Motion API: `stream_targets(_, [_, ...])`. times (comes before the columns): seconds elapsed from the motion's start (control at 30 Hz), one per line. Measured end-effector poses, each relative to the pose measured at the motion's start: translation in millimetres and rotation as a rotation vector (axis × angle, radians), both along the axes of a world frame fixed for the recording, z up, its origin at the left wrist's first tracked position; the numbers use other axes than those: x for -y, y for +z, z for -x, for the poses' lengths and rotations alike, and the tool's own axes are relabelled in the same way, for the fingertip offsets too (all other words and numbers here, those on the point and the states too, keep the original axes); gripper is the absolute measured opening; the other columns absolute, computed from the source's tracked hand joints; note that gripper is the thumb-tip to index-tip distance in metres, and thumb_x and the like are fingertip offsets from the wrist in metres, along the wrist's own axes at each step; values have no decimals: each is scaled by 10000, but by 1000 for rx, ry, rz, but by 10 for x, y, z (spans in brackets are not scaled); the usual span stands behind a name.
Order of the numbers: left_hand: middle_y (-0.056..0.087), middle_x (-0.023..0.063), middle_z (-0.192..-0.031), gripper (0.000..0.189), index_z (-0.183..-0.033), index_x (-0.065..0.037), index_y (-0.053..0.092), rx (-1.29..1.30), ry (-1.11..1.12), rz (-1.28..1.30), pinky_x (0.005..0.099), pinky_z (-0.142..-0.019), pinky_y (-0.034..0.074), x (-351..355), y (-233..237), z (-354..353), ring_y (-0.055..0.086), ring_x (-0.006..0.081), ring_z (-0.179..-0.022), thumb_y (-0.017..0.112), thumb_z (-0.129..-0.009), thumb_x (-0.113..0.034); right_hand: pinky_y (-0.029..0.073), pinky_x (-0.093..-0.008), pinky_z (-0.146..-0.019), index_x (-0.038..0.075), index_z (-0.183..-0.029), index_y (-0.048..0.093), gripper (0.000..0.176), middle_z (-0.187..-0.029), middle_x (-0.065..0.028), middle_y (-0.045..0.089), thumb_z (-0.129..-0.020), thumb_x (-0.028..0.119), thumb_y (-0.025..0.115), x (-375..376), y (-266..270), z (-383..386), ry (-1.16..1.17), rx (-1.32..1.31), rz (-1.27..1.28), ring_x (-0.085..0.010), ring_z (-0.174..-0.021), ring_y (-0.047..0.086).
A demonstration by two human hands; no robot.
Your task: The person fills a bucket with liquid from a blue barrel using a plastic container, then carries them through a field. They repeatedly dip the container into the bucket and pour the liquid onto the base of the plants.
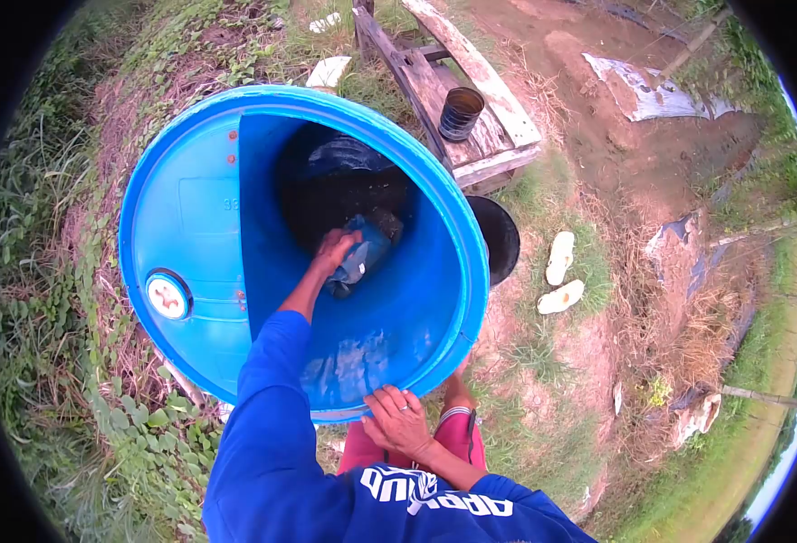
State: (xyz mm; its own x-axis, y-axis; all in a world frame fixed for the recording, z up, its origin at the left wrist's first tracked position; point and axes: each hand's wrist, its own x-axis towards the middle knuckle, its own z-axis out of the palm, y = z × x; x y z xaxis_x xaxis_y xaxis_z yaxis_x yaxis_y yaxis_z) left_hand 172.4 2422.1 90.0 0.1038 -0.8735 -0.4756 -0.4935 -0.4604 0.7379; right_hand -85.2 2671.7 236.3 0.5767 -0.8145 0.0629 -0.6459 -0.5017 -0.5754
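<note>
1. The left hand [333, 249] reaches deep inside the large blue plastic barrel [190, 226]. Its fingers are closed round a small blue plastic container [369, 255], which lies just beyond them at the dark liquid [344, 185].
2. The right hand [398, 421] lies flat on the near rim, fingers spread, gripping nothing.
3. The step looks like dipping the container. Lifting it would call for a firm hold and a steadied barrel.

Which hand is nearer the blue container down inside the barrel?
Left. The left hand grips the blue container deep inside the blue barrel; the right hand rests apart from it, on the barrel's near rim.
</note>
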Motion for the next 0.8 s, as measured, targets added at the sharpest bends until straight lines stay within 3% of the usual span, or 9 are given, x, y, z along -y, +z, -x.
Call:
stream_targets(0.07, [604,72,-704,384,-794,-28,639,-225,71,87,343,-575,440,-161,239,54,573,198,-676,567,-745,-402,285,-404,-1036,39,-1119,583,486,-1128,-97,565,-778,384,615,93,90,108,95,39,-21,-238,-1159,478])
stream_targets(0.1, [604,72,-704,384,-794,-28,639,-202,75,84,343,-575,440,-259,515,181,573,198,-676,567,-745,-402,285,-404,-1036,39,-1119,583,486,-1128,-97,565,-778,384,615,148,143,176,99,62,-24,-238,-1159,478])
stream_targets(0.2, [533,33,-604,260,-690,-60,577,-283,454,58,296,-481,356,-521,1450,479,473,140,-531,553,-737,-314,263,-435,-1076,9,-1148,560,536,-1113,-117,555,-767,381,615,380,184,269,238,78,-72,-265,-1160,471])
stream_targets(0.27, [526,40,-609,268,-751,-43,572,-284,434,117,277,-455,347,-637,1954,507,473,134,-518,553,-756,-311,238,-453,-1106,-11,-1174,538,577,-1129,-134,540,-755,377,619,495,142,277,329,85,126,-283,-1175,456])
stream_targets(0.4, [524,32,-634,266,-789,-57,562,-284,465,205,247,-441,341,-741,3048,572,480,111,-538,536,-796,-322,232,-451,-1111,-21,-1195,521,614,-1152,-148,523,-742,380,625,696,247,202,340,158,84,-293,-1185,446])
stream_targets(0.57, [511,30,-616,283,-767,-58,547,-192,633,324,236,-443,341,-852,4190,825,452,108,-507,516,-822,-335,238,-443,-1102,-26,-1215,504,620,-1158,-149,505,-722,327,631,647,56,221,363,88,255,-303,-1183,434])
stream_targets(0.7, [521,39,-648,281,-803,-56,548,-201,708,297,245,-426,360,-949,4940,890,466,113,-520,500,-827,-332,225,-432,-1108,-35,-1187,531,490,-1173,-156,513,-761,206,540,596,48,277,375,90,258,-301,-1197,435])
stream_targets(0.8, [525,41,-668,264,-820,-45,541,-129,646,359,244,-421,365,-963,5300,1042,466,113,-521,490,-834,-304,214,-434,-1113,-41,-1198,524,504,-1179,-158,513,-762,212,541,543,29,263,370,27,258,-299,-1204,429])
